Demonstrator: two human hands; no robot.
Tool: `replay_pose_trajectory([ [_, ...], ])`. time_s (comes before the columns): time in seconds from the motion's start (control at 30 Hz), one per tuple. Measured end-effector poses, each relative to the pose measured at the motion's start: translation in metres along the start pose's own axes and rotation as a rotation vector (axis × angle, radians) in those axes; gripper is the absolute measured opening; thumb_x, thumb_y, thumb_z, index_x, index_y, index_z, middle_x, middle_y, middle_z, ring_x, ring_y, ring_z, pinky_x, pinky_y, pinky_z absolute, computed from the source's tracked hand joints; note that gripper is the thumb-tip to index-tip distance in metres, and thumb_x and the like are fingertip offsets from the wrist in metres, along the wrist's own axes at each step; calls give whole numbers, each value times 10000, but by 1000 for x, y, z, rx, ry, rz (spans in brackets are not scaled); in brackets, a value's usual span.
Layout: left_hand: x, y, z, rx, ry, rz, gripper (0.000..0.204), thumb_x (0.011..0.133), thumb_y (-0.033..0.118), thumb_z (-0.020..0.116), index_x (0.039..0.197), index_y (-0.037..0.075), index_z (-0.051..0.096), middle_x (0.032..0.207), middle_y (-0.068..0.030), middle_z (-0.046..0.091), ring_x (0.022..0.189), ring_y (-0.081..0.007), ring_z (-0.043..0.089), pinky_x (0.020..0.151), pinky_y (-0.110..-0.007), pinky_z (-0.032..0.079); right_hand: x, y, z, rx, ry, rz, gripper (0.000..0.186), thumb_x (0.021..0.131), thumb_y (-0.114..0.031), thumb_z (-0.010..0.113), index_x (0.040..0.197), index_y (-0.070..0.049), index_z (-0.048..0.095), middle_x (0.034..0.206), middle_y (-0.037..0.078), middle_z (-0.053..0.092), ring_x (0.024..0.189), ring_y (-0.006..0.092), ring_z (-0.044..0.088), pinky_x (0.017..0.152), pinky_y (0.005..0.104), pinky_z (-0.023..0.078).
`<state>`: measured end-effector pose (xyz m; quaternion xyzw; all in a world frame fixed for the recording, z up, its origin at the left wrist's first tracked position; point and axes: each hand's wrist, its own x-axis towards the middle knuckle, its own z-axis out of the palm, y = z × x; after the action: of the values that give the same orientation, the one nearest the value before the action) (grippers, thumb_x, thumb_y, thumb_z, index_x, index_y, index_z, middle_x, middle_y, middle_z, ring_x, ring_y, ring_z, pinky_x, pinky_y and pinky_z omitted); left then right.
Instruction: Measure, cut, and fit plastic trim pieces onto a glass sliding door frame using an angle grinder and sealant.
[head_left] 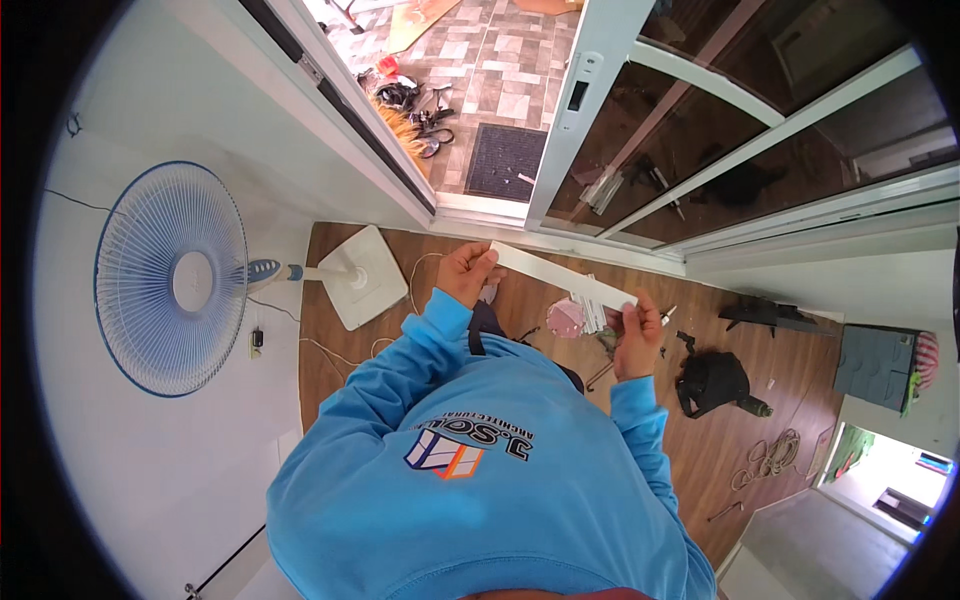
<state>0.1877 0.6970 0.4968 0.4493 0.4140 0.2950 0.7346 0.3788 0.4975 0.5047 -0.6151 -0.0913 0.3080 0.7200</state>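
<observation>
A long, flat white strip stretches across the middle of the view, tilted down toward the right, in front of my chest. My left hand is closed on its upper left end, thumb on the face. My right hand grips the lower right end the same way. Both forearms are in light blue sleeves. Behind the strip, several narrow white pieces and a round pink item lie on the wooden floor, partly hidden by the strip.
A standing fan with a square base is at left, a cord beside it. An open doorway leads to tiles, a mat and clutter. Glazed panels are upper right. A black bag, coiled cord and grey drawers are right.
</observation>
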Motion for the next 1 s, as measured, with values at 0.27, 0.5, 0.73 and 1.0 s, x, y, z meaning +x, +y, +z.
replay_pose_trajectory([
  [0.27,0,71,28,40,-309,241,271,889,99,570,1099,-69,546,965,-122,643,842,-151,623,769,-265,517,22,-34,6,118,115,-37,291,928,-128,487,1209,-51,480,922,56,601,714,139,611,607,247,524],
  [0.5,11,73,32,163,-364,247,269,865,60,593,1089,-78,542,985,-127,638,843,-133,609,766,-245,494,7,-54,8,104,184,-193,281,937,-138,470,1201,-41,476,900,65,598,672,144,607,581,251,519],
  [0.73,9,62,39,24,-90,324,323,827,47,641,1075,-19,446,891,-94,622,805,-151,622,680,-253,532,-35,-30,18,-300,-50,-218,233,894,-72,540,1102,30,551,888,87,620,720,147,621,640,253,512],
  [1.0,10,49,19,86,350,436,259,855,188,632,960,-20,518,677,-27,559,604,-57,498,509,-209,394,-73,-26,48,-156,-254,-141,264,871,-50,582,1107,65,554,1006,175,634,858,223,643,744,303,542],
])
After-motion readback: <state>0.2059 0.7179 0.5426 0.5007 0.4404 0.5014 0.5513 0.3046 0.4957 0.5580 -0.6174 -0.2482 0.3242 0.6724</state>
